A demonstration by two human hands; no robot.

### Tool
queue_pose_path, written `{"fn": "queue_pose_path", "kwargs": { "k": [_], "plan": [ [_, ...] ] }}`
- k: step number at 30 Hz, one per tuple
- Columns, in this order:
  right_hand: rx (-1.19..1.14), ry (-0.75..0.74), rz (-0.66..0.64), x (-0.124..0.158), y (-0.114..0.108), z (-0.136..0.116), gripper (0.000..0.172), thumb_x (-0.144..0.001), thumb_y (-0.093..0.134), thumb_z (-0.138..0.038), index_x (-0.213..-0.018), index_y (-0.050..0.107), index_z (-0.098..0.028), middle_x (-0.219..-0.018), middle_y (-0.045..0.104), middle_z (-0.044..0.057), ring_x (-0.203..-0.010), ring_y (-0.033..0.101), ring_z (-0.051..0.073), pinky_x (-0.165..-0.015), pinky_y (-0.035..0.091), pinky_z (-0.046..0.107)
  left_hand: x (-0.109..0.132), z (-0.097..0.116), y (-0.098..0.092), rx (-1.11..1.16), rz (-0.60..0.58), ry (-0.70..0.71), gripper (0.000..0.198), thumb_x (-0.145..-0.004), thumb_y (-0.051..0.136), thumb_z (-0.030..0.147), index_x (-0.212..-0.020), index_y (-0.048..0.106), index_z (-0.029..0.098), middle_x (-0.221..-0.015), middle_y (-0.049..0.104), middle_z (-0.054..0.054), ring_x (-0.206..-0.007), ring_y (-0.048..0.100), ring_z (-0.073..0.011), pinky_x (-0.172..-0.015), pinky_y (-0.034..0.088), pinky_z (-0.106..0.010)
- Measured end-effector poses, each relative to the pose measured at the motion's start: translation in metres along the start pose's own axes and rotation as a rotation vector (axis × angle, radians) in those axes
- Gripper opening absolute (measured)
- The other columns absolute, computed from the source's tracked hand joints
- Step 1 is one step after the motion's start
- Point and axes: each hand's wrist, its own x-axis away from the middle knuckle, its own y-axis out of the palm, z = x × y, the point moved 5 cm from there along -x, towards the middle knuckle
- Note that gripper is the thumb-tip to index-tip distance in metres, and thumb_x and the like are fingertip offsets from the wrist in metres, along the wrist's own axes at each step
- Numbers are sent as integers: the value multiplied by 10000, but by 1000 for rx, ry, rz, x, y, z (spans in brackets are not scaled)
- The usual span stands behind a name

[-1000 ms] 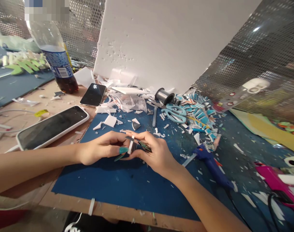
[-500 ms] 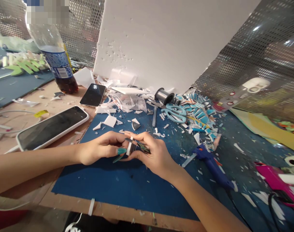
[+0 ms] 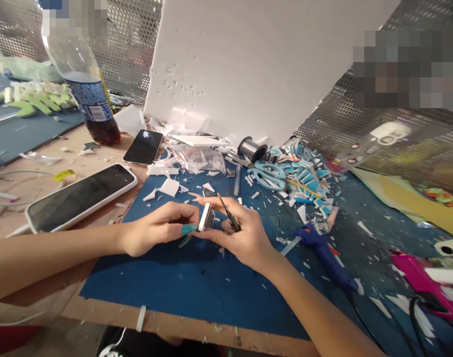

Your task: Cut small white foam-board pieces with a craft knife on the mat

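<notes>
Over the blue cutting mat (image 3: 181, 282), my left hand (image 3: 155, 232) pinches a small white block with dark stripes (image 3: 206, 217) between thumb and fingers. My right hand (image 3: 244, 234) touches the same block with its fingertips and also grips a thin dark tool (image 3: 229, 217) that sticks up between the fingers. Both hands are closed and meet just above the mat's middle.
A blue glue gun (image 3: 325, 253) lies right of my hands, a pink one (image 3: 423, 280) farther right. Light blue scissors (image 3: 269, 174), a wire spool (image 3: 252, 148) and a pile of foam scraps (image 3: 304, 173) sit behind. Two phones (image 3: 79, 196) (image 3: 143, 145) and a bottle (image 3: 88, 94) stand left. A white foam board (image 3: 256, 64) leans at the back.
The striped block has been raised slightly and turned. The dark tool in my right hand has swung from lying flat to pointing upward. Both hands stay in place.
</notes>
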Motion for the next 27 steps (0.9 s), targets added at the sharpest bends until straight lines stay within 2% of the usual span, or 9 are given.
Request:
{"fn": "queue_pose_path", "kwargs": {
  "k": [6, 13, 22, 27],
  "plan": [
    [-106, 22, -11, -1, 2, 2, 356, -775, 686, -290, -1091, 533, -230, -1242, 613, 77, -1014, 646, 220, -748, 558, 302, -1, 7, -1, -23, 11, 73, 374, -806, 435, 531, -775, 422, 158, -704, 421, -3, -638, 367, -138, -574, 296, -264],
    [-38, 41, -14, 1, 3, 5, 352, -777, 676, -348, -1082, 544, -233, -1230, 620, 84, -960, 670, 228, -675, 572, 301, -1, 11, 0, -45, -18, 93, 312, -852, 437, 451, -760, 434, 153, -691, 423, 4, -621, 349, -123, -561, 291, -253],
    [36, 62, -15, 1, 4, 7, 379, -751, 679, -426, -1049, 580, -213, -994, 710, 38, -807, 687, 207, -550, 496, 236, 2, 12, 2, -49, 1, 123, 282, -875, 424, 419, -768, 433, 159, -706, 462, -5, -626, 388, -126, -585, 340, -252],
    [97, 72, -35, 1, 5, 10, 391, -751, 685, -407, -1074, 588, -208, -922, 717, 26, -745, 675, 195, -533, 469, 231, 2, 13, 0, -144, 22, 176, 280, -882, 406, 416, -765, 432, 163, -715, 475, -14, -603, 386, -122, -567, 349, -250]
  ]
}}
